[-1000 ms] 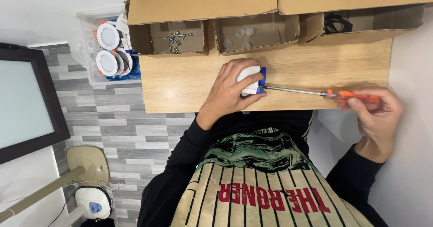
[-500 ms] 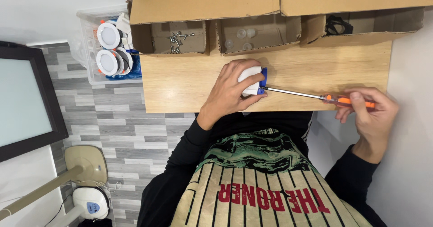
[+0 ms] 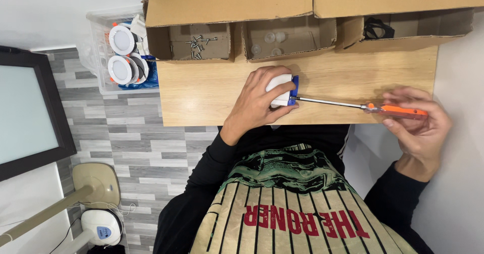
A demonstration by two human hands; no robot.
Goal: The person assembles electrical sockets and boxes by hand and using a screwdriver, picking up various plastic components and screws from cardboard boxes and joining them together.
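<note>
I see my left hand [image 3: 259,100] curled over a small white plastic fitting with a blue edge [image 3: 283,90], fingers clenched around it and pressing it down on the pale wooden tabletop [image 3: 201,90], roughly at the middle of the board and just in front of the cardboard boxes. My right hand [image 3: 418,123] sits off the right end of the table, fingers wrapped around the orange handle of a long screwdriver with a thin steel shaft [image 3: 353,104]; the shaft lies nearly level across the wood and its tip meets the blue edge of the fitting, just beside my left thumb. Along the far edge of the table stand three open brown cardboard boxes: the left box [image 3: 159,42] holds a loose scatter of small metal screws [image 3: 197,43], the middle box [image 3: 330,34] holds a few small pale round pieces [image 3: 269,42] that I cannot make out clearly, and the right box [image 3: 428,39] holds a dark looped item [image 3: 375,29]. To the left of the table a clear plastic bin [image 3: 96,42] carries round white recessed lamps with orange clips [image 3: 121,54], stacked against one another. Below that lies grey plank flooring [image 3: 111,133], with a dark-framed panel [image 3: 30,113] at the left edge and a beige stand base [image 3: 96,181] near the bottom corner
</note>
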